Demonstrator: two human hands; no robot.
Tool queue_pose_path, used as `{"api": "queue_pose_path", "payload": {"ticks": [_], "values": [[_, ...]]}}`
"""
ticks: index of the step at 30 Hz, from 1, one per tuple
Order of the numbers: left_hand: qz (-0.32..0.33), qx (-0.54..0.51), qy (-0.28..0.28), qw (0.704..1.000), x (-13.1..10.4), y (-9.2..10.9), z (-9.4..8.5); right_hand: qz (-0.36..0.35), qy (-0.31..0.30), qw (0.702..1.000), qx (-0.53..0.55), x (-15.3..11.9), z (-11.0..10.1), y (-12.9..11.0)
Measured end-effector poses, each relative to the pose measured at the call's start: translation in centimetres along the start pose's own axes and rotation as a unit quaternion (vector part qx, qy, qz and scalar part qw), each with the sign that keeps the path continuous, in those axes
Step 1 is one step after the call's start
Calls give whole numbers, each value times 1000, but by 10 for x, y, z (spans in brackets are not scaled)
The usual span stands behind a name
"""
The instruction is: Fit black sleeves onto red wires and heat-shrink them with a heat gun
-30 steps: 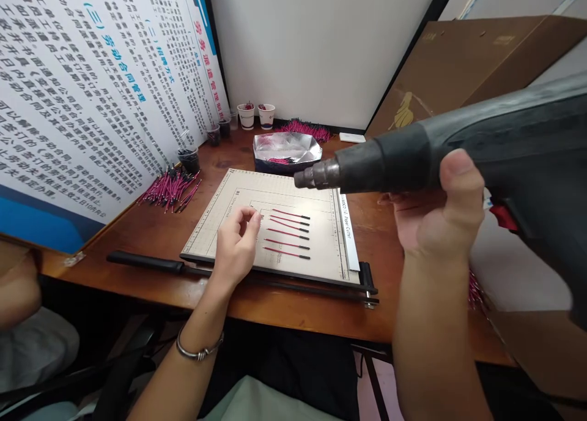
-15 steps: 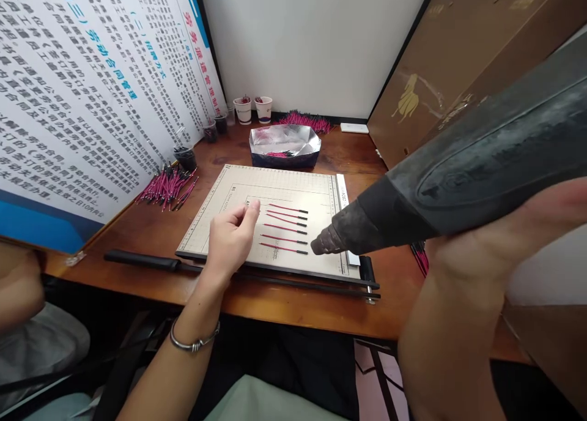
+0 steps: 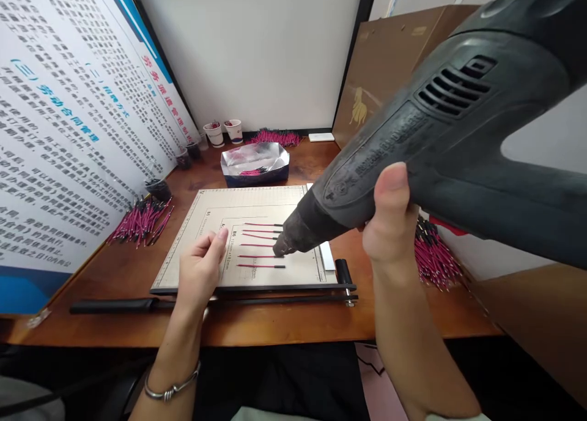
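Observation:
My right hand point(image 3: 389, 228) grips the barrel of a dark heat gun point(image 3: 362, 164), thumb against its side. The gun's nozzle points down and left, in front of the black ends of several red wires point(image 3: 257, 245). These wires lie side by side in a row on the cream, ruled board of a paper cutter point(image 3: 192, 225). Part of their black ends is hidden behind the nozzle. My left hand point(image 3: 202, 267) is curled into a fist, thumb up, at the board's left front, left of the wires. Nothing shows in it.
The cutter's black handle point(image 3: 112, 305) lies along the table's front. Behind the board stands a foil-lined tray point(image 3: 255, 175) with wires in it. Wire heaps lie at left point(image 3: 140, 222) and right point(image 3: 435, 256). Paper cups point(image 3: 214, 134) stand at the back, a brown box point(image 3: 362, 72) at right.
My view has shifted right, bringing more of the heat gun into sight. Its nozzle has moved left relative to the board, over the wires' black ends. My left hand stays closed.

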State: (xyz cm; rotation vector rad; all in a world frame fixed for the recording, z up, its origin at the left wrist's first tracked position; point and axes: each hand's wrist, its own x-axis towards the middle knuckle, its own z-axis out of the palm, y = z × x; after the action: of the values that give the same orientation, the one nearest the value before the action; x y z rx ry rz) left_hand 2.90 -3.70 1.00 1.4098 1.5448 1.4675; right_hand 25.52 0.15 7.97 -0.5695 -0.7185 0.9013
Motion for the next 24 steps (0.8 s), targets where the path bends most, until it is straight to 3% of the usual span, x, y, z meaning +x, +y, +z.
{"api": "queue_pose_path", "payload": {"ticks": [3,6,10,15,20,24], "values": [[-11,-6,-6,1000,1,1,3,-123,-13,984,-126,2,-4,-3],[-15,-6,-6,1000,2,-1,8,-172,-26,972,-161,7,-8,-1],[18,37,-39,998,4,-8,10,-182,-30,969,-167,10,-9,1],[20,27,-128,991,6,-7,-4,-204,-47,956,-207,7,-6,-2],[62,179,-122,974,3,-4,-18,-186,-57,958,-211,5,-6,-5],[93,217,-169,957,2,-7,-20,-188,-63,959,-203,5,-6,-4]]}}
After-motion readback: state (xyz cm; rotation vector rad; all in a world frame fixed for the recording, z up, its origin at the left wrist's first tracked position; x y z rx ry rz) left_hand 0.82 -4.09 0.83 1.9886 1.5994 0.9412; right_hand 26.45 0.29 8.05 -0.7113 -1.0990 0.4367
